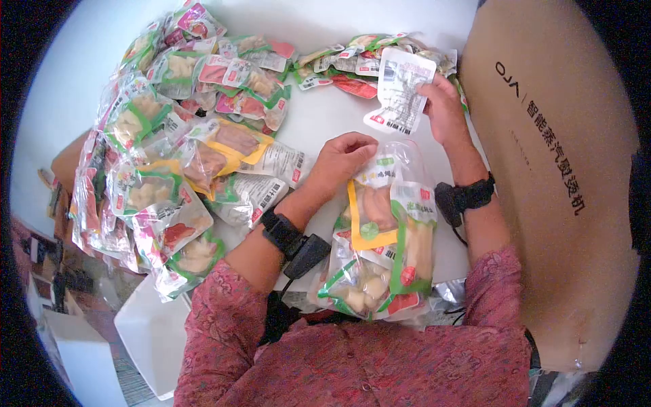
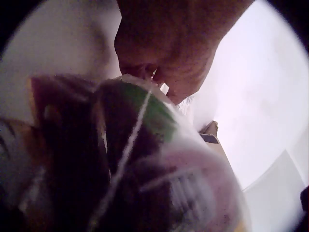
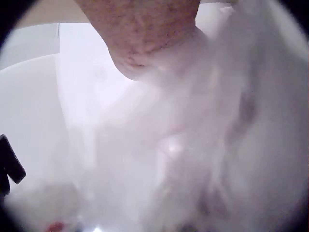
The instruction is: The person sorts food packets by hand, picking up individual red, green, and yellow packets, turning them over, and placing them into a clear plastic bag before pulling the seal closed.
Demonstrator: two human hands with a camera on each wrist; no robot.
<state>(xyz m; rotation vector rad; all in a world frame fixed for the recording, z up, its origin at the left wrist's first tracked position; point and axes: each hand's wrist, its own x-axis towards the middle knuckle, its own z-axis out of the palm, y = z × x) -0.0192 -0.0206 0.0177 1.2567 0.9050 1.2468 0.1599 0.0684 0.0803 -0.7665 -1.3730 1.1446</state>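
My right hand [image 1: 446,112] grips a small food packet [image 1: 405,88] by its right edge, its white printed back facing up. The head view shows it raised above the far part of the white table. My left hand [image 1: 342,159] pinches the mouth of a clear plastic bag [image 1: 407,152]; its fingertips are at the bag's edge in the left wrist view. Inside the bag lie several packets, among them a yellow-edged one [image 1: 373,210] and a green-edged one [image 1: 417,244]. The right wrist view is mostly filled by blurred, whitish plastic below the hand [image 3: 149,34].
A big heap of packets [image 1: 180,74] covers the left of the table [image 1: 325,112]. A smaller pile [image 1: 346,64] lies at the back. A tall cardboard box [image 1: 549,224] stands close along the right side. A white bin [image 1: 152,332] sits low at the left.
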